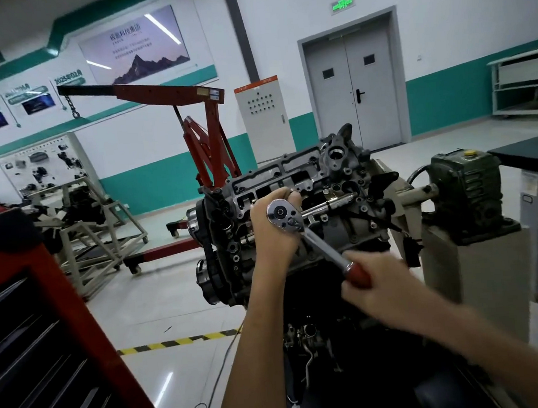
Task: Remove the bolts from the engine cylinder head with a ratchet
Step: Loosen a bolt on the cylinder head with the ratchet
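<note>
Where the chrome extension bar [332, 203] enters the dark grey cast-metal engine cylinder head [291, 176], the bolt itself is hidden, and the right hand [375, 287] is blurred. That hand's fingers curl tightly round the red grip of the chrome ratchet [319, 245]. The left hand [273, 232] cups the ratchet's round head from behind, with its curled fingertips [293, 197] showing just above it.

Dim, ceiling-lit room (glare on poster [136, 44]), right hand [374, 284] motion-blurred, edges bowed.
</note>
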Motion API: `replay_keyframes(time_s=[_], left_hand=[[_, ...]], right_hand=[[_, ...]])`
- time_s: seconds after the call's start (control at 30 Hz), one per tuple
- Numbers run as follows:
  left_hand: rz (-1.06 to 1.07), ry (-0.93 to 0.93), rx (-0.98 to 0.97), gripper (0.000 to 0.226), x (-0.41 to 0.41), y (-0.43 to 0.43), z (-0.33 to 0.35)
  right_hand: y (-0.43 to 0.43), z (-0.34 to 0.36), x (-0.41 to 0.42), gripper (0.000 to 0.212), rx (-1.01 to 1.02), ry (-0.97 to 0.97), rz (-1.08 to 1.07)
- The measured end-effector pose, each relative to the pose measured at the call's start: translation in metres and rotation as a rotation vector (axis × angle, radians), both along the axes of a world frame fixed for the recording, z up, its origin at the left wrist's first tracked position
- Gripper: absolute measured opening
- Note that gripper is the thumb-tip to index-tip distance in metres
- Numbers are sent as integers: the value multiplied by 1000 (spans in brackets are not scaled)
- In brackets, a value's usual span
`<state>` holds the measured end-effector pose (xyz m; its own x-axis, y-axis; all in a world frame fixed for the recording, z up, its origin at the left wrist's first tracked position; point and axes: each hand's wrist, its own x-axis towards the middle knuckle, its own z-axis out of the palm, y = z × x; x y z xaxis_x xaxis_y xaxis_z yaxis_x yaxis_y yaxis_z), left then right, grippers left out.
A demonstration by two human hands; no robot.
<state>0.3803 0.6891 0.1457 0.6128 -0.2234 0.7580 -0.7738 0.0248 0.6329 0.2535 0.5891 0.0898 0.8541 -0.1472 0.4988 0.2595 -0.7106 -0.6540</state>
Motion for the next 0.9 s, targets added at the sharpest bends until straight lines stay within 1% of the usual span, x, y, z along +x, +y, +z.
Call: replay_keyframes(time_s=[0.07,0.13,0.17,0.2,0.23,0.3,0.33,0.4,0.43,0.47,0.5,0.53,0.57,0.6,0.63,0.67,0.73,0.8,0.87,0.9], left_hand=[[13,-19,-24,46,-3,-3,1],[14,-47,-41,45,-4,-5,2],[13,-47,-45,43,-4,-5,2],[18,-36,-39,43,-3,-3,2],[21,-25,-19,45,0,-1,3],[4,-25,64,48,5,9,2],[-8,-27,98,42,6,14,2],[-27,6,131,18,8,20,6],[-39,34,143,12,9,20,8],[-48,53,154,16,10,18,10],[-47,60,149,26,10,16,10],[-39,53,122,33,10,14,8],[-39,39,84,36,8,12,7],[-42,30,44,37,6,10,3],[-38,34,10,36,6,7,0],[-28,39,-9,37,5,4,-2],[16,25,2,43,4,-3,-1],[15,20,-7,44,2,-10,1],[-46,85,-81,37,-1,-13,-2],[-47,117,-100,34,-1,-13,-4]], right_hand=[[40,-23,0,22,255,-62,51],[74,-35,5,22,454,-47,99],[83,-36,8,21,517,-25,126],[85,-34,9,22,520,-5,139],[77,-31,9,23,452,3,133],[47,-17,5,25,232,20,127],[28,-6,3,24,107,50,127],[-13,24,2,19,-156,131,107],[-30,42,2,17,-282,160,86],[-43,59,4,18,-404,155,50],[-52,71,6,19,-507,114,2],[-56,75,7,21,-566,64,-36],[-56,72,8,24,-571,50,-57],[-50,62,7,28,-523,52,-52],[-40,45,4,30,-423,51,-36],[-27,25,2,29,-291,24,-23],[5,-8,0,19,18,-59,-15],[38,-29,3,18,277,-102,17],[62,-38,8,18,420,-92,47],[67,-39,9,17,439,-75,60]])
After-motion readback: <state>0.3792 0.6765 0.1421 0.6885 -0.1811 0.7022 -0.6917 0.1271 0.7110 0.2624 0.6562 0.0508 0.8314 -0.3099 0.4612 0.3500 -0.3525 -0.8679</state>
